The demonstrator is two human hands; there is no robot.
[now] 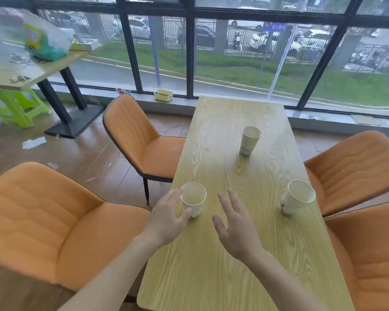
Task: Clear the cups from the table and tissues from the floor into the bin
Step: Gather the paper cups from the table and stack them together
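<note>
Cups stand upright on the wooden worktop [211, 254]: the near-left cup [193, 202] sits at my left hand [166, 223], whose open grip curls beside it, thumb touching its base. My right hand [236, 230] hovers spread, holding nothing. The right cup [298, 197] and far cup [249, 141] stand apart, their printing unreadable. Tissue paper [34, 142] lies on the floor.

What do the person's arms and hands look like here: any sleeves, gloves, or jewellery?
Both forearms are bare as far as the frame shows, with no sleeve visible. The left hand and right hand are ungloved, and no ring, watch or bracelet shows on either.
</note>
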